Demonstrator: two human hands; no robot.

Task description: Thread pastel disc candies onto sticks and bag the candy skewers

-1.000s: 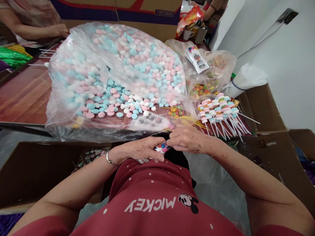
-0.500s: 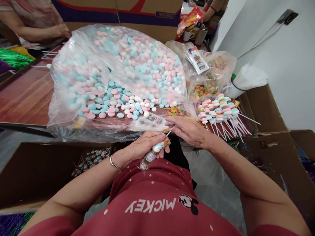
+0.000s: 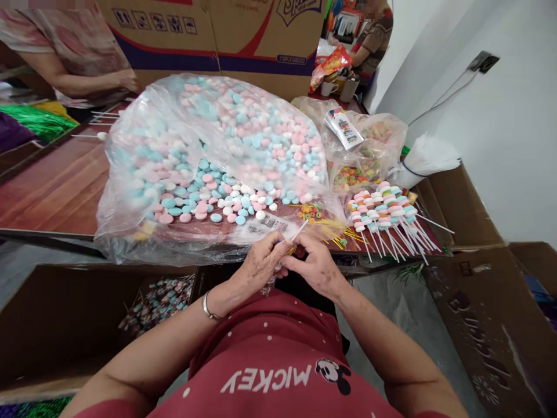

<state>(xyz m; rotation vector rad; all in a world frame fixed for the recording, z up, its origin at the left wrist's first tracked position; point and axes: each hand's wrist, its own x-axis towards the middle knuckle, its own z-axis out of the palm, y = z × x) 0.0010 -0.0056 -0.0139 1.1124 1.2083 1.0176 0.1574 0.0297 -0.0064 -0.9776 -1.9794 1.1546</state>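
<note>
Close in front of my shirt, my left hand (image 3: 255, 267) is closed around a wrapped candy skewer whose white stick (image 3: 299, 231) points up and to the right. Most of the candy and its clear wrapper is hidden by the fingers. My right hand (image 3: 319, 266) pinches at the wrapper's neck, by the base of the stick; its fingertips are partly covered. Above my hands lies a printed bag (image 3: 265, 225) on the table. Beside it are yellow twist ties (image 3: 342, 235) and loose ring candies (image 3: 310, 212).
A big clear bag of pink, blue and white candies (image 3: 217, 191) covers much of the table (image 3: 47, 186). Finished-looking candy skewers (image 3: 383, 209) are piled at right. Below left, an open carton (image 3: 52, 313) holds wrapped skewers (image 3: 156, 305). Two other people are across the table.
My right hand has moved in from the table's edge to the wrapper's neck. The skewer has been drawn into both hands, and its candy is now mostly covered. The view has tilted up.
</note>
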